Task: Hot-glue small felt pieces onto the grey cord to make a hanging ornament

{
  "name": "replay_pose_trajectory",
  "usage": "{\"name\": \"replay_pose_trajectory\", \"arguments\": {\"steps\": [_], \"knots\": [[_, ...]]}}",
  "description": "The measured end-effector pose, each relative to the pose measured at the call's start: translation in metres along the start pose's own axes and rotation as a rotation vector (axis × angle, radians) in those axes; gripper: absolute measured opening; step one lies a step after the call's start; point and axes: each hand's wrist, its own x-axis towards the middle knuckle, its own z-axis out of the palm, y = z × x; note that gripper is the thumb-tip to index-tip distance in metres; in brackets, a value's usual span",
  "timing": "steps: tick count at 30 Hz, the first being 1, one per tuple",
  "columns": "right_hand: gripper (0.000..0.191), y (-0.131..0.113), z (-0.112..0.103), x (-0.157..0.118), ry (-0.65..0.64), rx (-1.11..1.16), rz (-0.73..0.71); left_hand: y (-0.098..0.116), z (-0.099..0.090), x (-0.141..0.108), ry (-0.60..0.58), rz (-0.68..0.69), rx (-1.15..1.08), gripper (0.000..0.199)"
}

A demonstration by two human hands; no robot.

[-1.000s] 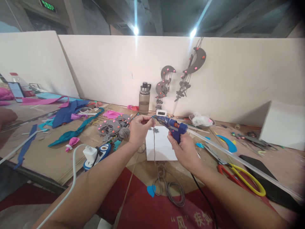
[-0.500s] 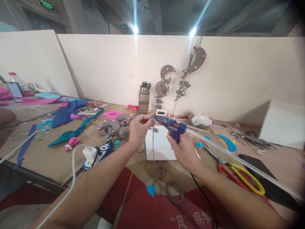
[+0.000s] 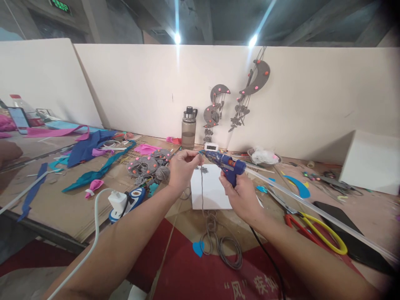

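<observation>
My right hand (image 3: 240, 193) is closed round the handle of a blue hot glue gun (image 3: 229, 163), and a long clear glue stick (image 3: 290, 193) runs out of its back. The gun's nozzle points left, close to the fingertips of my left hand (image 3: 183, 168). Those fingers pinch the upper end of a grey cord (image 3: 202, 191) beside a small blue-grey piece that is too small to make out. Below, the cord hangs past a white board (image 3: 215, 191) down to loose coils (image 3: 230, 252) on the table.
Red-and-yellow-handled scissors (image 3: 312, 229) and a black phone (image 3: 353, 241) lie at the right. On the left are grey crescent pieces (image 3: 143, 166), a power strip (image 3: 134, 200) and fabric strips (image 3: 100, 171). A bottle (image 3: 188, 129) stands behind. Another person's hand (image 3: 11, 151) shows far left.
The hanging cord has shifted slightly to the right, and the glue gun has barely moved. Both hands keep their hold.
</observation>
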Motion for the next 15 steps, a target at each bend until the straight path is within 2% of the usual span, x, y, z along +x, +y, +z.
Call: {"name": "replay_pose_trajectory", "arguments": {"steps": [3, 15], "knots": [[0.027, -0.0011, -0.0003, 0.0001, -0.001, 0.000, -0.034, -0.0001, 0.0004, 0.0002, -0.003, 0.005, -0.025, 0.015], [0.028, 0.0013, 0.0009, 0.0012, -0.006, 0.029, 0.017, -0.0016, 0.0007, 0.0009, -0.009, -0.024, -0.071, 0.018]]}}
